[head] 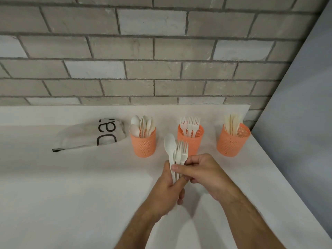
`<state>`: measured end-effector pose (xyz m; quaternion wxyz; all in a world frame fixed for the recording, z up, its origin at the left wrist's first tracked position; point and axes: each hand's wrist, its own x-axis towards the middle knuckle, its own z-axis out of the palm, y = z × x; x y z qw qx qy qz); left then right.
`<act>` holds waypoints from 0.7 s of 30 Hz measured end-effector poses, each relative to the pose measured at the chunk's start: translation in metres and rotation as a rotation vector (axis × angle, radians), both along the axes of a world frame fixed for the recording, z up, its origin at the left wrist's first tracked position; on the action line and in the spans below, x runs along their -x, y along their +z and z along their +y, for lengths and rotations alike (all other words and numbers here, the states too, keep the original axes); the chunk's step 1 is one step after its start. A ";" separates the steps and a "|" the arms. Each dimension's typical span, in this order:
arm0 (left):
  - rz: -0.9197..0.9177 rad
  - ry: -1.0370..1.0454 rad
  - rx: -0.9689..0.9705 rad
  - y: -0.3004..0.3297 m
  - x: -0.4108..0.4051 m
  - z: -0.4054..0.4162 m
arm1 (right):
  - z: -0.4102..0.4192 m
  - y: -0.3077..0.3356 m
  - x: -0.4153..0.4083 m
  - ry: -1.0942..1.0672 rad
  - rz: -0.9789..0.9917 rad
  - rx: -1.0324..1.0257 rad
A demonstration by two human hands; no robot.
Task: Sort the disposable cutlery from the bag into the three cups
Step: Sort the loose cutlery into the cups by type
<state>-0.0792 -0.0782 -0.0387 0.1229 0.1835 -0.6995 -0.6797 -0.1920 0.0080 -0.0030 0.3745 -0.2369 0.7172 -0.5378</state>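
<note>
Left hand [168, 186] curled round the lower handles of a small mixed bundle [177, 155]: one spoon [169, 142] and at least two forks [182, 150], heads up, fanned a little above the fist. Right hand [201, 172] reaching across from the other side, thumb and forefinger pinching the handles just under the fork heads, apparently picking one piece out of the bunch (which piece exactly, hard to tell behind the fingers).

Held above the white counter [71, 186], just in front of the fork cup [190, 139]. Spoon cup [143, 145] to its left, knife cup [231, 142] to its right, all three orange mesh and already well stocked. Bag [89, 135] lying flat and slack at far left, looking near empty.

Handling, by judgement: pale disposable pieces, very light, stiff but thin, likely to flex or snap if bent hard at the neck. Smooth surface, so prone to sliding against each other in a loose grip and to nesting, fork on fork. Best taken at mid-handle with a fingertip pinch, drawn upward along the length rather than twisted sideways, then dropped handle-first into the matching cup. Cups light too; easy to tip with a careless knock at the rim.
</note>
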 end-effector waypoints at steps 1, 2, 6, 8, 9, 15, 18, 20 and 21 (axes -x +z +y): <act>0.016 -0.003 -0.016 0.000 0.000 0.000 | 0.000 -0.001 0.003 0.003 -0.036 0.024; 0.043 -0.008 -0.047 0.001 0.000 0.000 | 0.001 -0.002 0.006 -0.005 -0.082 0.053; 0.098 0.056 -0.179 0.004 0.001 0.002 | 0.000 -0.006 0.013 -0.081 -0.165 0.103; 0.104 0.111 -0.197 0.003 0.005 0.002 | -0.002 -0.008 0.014 -0.089 -0.163 0.106; 0.104 0.131 -0.194 0.003 0.007 0.003 | -0.003 -0.008 0.014 -0.092 -0.152 0.097; 0.099 0.219 -0.202 0.008 0.013 0.003 | -0.005 -0.007 0.019 -0.121 -0.129 0.069; 0.103 0.210 -0.188 0.013 0.015 0.002 | -0.005 -0.003 0.018 -0.083 -0.147 0.083; 0.099 0.195 -0.201 0.014 0.015 0.000 | -0.005 -0.003 0.019 -0.062 -0.158 0.095; 0.100 0.190 -0.214 0.015 0.016 -0.001 | -0.005 -0.004 0.021 -0.067 -0.159 0.101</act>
